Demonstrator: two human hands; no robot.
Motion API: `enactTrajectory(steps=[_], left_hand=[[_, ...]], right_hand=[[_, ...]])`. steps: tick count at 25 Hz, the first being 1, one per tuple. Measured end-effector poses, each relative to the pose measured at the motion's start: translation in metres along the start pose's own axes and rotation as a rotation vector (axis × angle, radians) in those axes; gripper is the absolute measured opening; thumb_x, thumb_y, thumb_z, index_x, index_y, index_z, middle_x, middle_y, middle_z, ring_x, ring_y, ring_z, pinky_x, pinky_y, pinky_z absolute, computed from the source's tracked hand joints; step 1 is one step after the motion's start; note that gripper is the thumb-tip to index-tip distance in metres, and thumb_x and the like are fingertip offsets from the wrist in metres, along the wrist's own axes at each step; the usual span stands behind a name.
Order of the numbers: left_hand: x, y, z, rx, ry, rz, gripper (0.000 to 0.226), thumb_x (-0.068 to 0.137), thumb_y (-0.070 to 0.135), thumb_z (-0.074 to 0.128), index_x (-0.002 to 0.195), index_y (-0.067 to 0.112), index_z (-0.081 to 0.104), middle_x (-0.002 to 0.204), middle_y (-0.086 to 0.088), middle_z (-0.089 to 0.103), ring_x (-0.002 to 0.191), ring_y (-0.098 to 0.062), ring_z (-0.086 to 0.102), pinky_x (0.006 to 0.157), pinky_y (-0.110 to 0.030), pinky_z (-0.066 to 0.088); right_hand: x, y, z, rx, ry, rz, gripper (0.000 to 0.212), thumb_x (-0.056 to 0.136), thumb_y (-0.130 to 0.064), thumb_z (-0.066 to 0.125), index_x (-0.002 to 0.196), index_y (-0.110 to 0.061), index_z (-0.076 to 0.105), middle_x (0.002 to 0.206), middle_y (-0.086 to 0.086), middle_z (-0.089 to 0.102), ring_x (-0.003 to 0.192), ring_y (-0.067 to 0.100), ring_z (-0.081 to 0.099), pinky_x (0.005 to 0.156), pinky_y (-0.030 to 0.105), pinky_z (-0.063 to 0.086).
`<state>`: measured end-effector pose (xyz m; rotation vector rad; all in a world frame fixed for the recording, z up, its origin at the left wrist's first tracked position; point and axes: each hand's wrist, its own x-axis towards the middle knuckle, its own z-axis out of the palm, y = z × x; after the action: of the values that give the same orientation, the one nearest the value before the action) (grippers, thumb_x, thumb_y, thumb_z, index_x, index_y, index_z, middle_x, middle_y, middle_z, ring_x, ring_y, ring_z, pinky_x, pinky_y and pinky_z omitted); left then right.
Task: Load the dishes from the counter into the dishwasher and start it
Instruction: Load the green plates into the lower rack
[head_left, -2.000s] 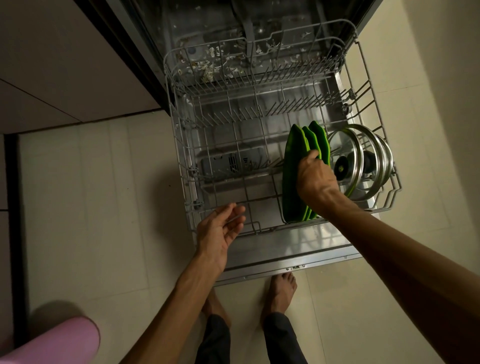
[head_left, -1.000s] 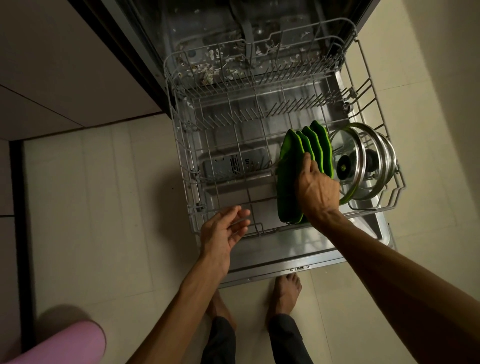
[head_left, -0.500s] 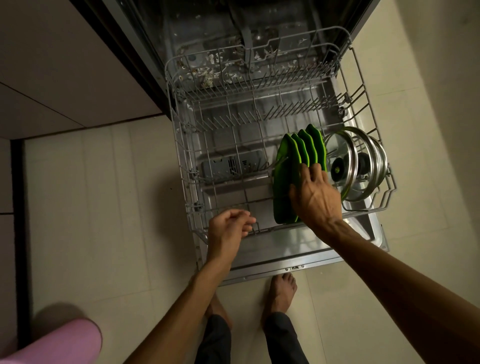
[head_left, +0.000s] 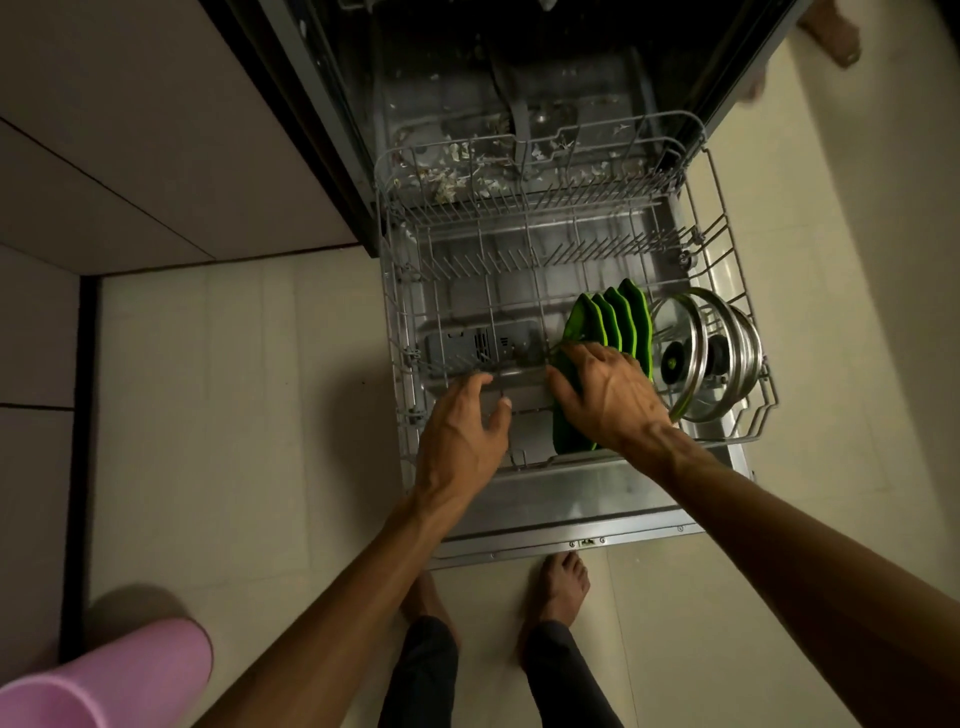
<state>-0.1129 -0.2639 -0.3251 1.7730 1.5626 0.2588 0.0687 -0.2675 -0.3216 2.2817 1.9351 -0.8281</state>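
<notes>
The green plates (head_left: 610, 325) stood on edge in the front right part of the pulled-out lower rack (head_left: 395, 291), just left of the steel-rimmed pot lids (head_left: 706, 358). The right hand (head_left: 608, 397) lay over the nearest plate, its fingers (head_left: 558, 389) spread and curling over the plate's left edge; the left hand (head_left: 462, 431) reached into the rack beside it with fingers loosely apart and holding nothing, touching or hovering just above the wires (which of the two I could not tell). To do this step well, I judged, the plate should be seated fully between two tines and kept upright, apart from its neighbour, so water can reach both faces, while the free hand steadies the rack. The plate's lower edge and its slot were hidden behind the right hand. The worktop and any remaining dishes lay out of view, and the dim light blurred the debris on the tub floor (head_left: 467, 171).
</notes>
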Motion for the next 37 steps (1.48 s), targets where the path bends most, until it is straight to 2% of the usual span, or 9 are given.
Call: enactTrajectory(steps=[4, 7, 10, 14, 18, 21, 24, 28, 37], left_hand=[[0.000, 0.001, -0.029, 0.045, 0.057, 0.049, 0.044, 0.096, 0.030, 0.058, 0.133, 0.008, 0.051, 0.129, -0.008, 0.059, 0.119, -0.021, 0.055, 0.091, -0.020, 0.040], [0.003, 0.001, -0.052, 0.016, 0.115, 0.051, 0.045, 0.095, 0.026, 0.061, 0.133, 0.006, 0.050, 0.127, -0.009, 0.059, 0.116, -0.019, 0.055, 0.096, -0.022, 0.044], [0.003, -0.002, -0.074, 0.030, 0.152, 0.022, 0.053, 0.096, 0.038, 0.053, 0.138, 0.006, 0.046, 0.137, -0.011, 0.052, 0.126, -0.023, 0.049, 0.105, -0.030, 0.042], [-0.001, 0.001, -0.118, 0.074, 0.215, 0.000, 0.060, 0.101, 0.036, 0.045, 0.150, 0.004, 0.028, 0.158, -0.013, 0.025, 0.147, -0.023, 0.021, 0.117, -0.026, 0.009], [-0.004, 0.016, -0.172, 0.054, 0.247, 0.010, 0.064, 0.102, 0.038, 0.038, 0.153, 0.006, 0.017, 0.162, -0.011, 0.014, 0.150, -0.020, 0.008, 0.121, -0.030, 0.003], [-0.010, 0.024, -0.224, 0.021, 0.268, 0.006, 0.062, 0.103, 0.040, 0.034, 0.154, 0.010, 0.015, 0.163, -0.007, 0.012, 0.150, -0.016, 0.005, 0.117, -0.023, -0.002], [-0.025, 0.026, -0.280, 0.003, 0.324, -0.011, 0.060, 0.104, 0.041, 0.031, 0.154, 0.011, 0.016, 0.163, -0.005, 0.013, 0.150, -0.013, 0.006, 0.117, -0.022, -0.001], [-0.046, 0.023, -0.348, -0.005, 0.416, -0.004, 0.059, 0.104, 0.038, 0.034, 0.153, 0.010, 0.020, 0.162, -0.005, 0.016, 0.149, -0.014, 0.010, 0.122, -0.032, 0.010], [-0.120, 0.020, -0.470, -0.133, 0.471, -0.105, 0.072, 0.096, 0.055, 0.022, 0.156, 0.016, 0.016, 0.163, 0.001, 0.012, 0.149, -0.009, 0.007, 0.111, -0.015, 0.005]], right_hand=[[0.007, -0.033, -0.028, 0.035, 0.031, -0.117, 0.039, 0.101, -0.048, 0.037, 0.120, -0.019, 0.055, 0.114, 0.007, 0.063, 0.110, 0.026, 0.058, 0.101, 0.043, 0.042], [0.015, -0.061, -0.047, 0.022, 0.059, -0.177, 0.048, 0.101, -0.050, 0.036, 0.128, -0.014, 0.053, 0.120, 0.011, 0.063, 0.111, 0.027, 0.059, 0.100, 0.046, 0.045], [0.021, -0.091, -0.066, 0.008, 0.070, -0.231, 0.051, 0.102, -0.049, 0.034, 0.134, -0.012, 0.050, 0.130, 0.012, 0.059, 0.119, 0.028, 0.055, 0.105, 0.042, 0.041], [0.024, -0.131, -0.092, 0.011, 0.098, -0.325, 0.060, 0.102, -0.052, 0.026, 0.142, -0.010, 0.042, 0.143, 0.011, 0.050, 0.131, 0.024, 0.047, 0.113, 0.044, 0.033], [0.020, -0.177, -0.121, 0.045, 0.145, -0.394, 0.059, 0.104, -0.049, 0.027, 0.144, -0.008, 0.040, 0.147, 0.013, 0.046, 0.135, 0.025, 0.043, 0.115, 0.044, 0.031], [0.012, -0.221, -0.151, 0.078, 0.212, -0.459, 0.063, 0.102, -0.053, 0.023, 0.140, -0.009, 0.045, 0.140, 0.014, 0.053, 0.129, 0.026, 0.050, 0.112, 0.045, 0.035], [0.003, -0.265, -0.180, 0.109, 0.266, -0.518, 0.053, 0.104, -0.045, 0.031, 0.138, -0.006, 0.047, 0.135, 0.016, 0.056, 0.125, 0.027, 0.053, 0.110, 0.042, 0.037], [-0.010, -0.325, -0.210, 0.094, 0.305, -0.579, 0.057, 0.104, -0.048, 0.029, 0.143, -0.009, 0.042, 0.145, 0.013, 0.049, 0.133, 0.025, 0.045, 0.114, 0.046, 0.033], [-0.060, -0.446, -0.269, 0.190, 0.328, -0.619, 0.057, 0.102, -0.050, 0.033, 0.142, -0.011, 0.042, 0.139, 0.012, 0.054, 0.128, 0.024, 0.050, 0.114, 0.041, 0.031]])
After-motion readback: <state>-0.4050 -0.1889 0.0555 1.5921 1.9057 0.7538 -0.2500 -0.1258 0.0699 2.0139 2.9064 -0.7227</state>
